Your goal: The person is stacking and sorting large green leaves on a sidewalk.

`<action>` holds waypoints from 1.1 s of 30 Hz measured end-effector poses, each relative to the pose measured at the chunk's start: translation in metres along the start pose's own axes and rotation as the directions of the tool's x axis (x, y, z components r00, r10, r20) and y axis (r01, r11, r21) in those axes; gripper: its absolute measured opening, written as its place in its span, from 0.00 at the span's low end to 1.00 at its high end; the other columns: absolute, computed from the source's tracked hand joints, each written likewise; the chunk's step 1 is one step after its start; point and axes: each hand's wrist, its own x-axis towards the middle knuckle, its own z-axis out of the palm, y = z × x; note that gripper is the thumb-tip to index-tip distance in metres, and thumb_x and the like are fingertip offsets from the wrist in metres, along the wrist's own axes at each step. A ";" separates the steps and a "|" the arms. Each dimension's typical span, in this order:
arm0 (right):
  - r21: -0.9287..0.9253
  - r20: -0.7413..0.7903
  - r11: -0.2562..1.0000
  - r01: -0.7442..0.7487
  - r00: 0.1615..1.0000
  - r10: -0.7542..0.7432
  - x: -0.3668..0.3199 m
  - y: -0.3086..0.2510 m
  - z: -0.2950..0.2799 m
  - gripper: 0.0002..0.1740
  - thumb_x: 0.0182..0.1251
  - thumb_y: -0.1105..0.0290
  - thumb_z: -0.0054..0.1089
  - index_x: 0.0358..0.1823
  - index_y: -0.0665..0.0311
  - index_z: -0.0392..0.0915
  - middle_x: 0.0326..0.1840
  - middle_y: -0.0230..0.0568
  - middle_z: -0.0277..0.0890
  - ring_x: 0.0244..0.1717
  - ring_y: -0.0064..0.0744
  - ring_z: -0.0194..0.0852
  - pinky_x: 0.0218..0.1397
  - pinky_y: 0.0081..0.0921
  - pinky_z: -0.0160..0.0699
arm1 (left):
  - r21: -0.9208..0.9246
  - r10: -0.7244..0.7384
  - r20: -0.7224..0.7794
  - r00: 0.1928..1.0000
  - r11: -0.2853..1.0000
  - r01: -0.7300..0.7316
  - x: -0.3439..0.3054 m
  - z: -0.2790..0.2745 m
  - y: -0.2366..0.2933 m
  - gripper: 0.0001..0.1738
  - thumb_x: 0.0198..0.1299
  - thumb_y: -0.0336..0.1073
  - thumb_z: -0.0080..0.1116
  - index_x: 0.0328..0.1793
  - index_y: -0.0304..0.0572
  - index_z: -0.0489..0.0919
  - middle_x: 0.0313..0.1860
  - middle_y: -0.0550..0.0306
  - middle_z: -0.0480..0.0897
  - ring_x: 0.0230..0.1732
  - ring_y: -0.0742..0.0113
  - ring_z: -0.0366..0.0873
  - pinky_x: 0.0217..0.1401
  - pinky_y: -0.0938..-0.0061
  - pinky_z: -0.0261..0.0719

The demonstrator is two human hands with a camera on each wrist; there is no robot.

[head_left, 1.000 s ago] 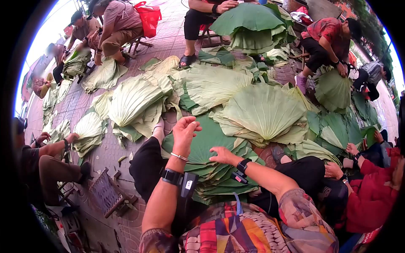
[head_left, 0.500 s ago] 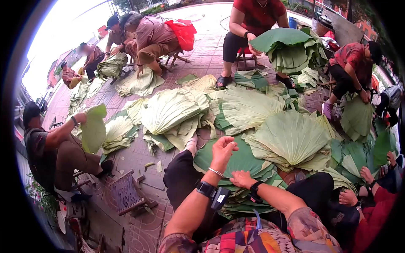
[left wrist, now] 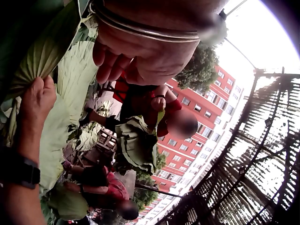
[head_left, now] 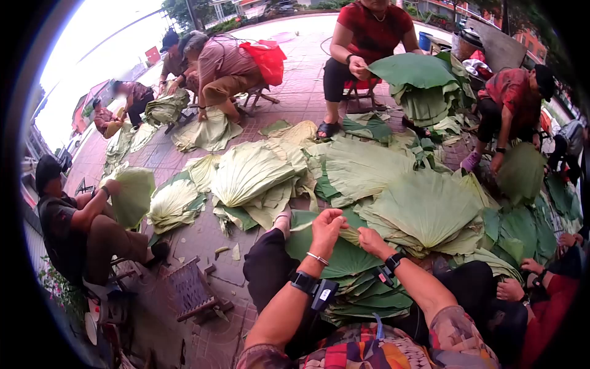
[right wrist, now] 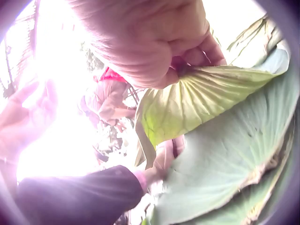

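My right hand (head_left: 372, 242) pinches the edge of a lotus leaf (right wrist: 187, 101), lifting it so its pale, ribbed underside shows in the right wrist view. The rest of that leaf lies toward a stack of green lotus leaves (head_left: 350, 263) between my knees. My left hand (head_left: 327, 232) is raised above the stack, left of the right hand. Its fingers are loosely bent with nothing in them, and the right wrist view shows it apart from the leaf.
Beyond the stack lie broad piles of pale lotus leaves (head_left: 424, 206) on the paving. A small folding stool (head_left: 192, 289) stands at left. Several people sit around handling leaves, including a person in red (head_left: 375, 37) and a person in a dark cap (head_left: 67, 212).
My right hand has gone from spread fingers over the stack to pinching and raising a leaf edge. The left hand stays raised. The head view has swung, showing more to the left and ahead.
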 end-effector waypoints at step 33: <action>-0.492 -0.057 0.394 -0.776 0.481 0.875 -0.092 0.187 -0.099 0.23 0.46 0.65 0.59 0.45 0.69 0.71 0.45 0.52 0.72 0.52 0.41 0.68 0.53 0.31 0.65 | 0.065 0.003 0.023 1.000 0.998 -0.004 0.005 0.009 -0.010 0.11 0.54 0.31 0.52 0.43 0.36 0.73 0.33 0.56 0.80 0.29 0.72 0.79 0.27 0.83 0.69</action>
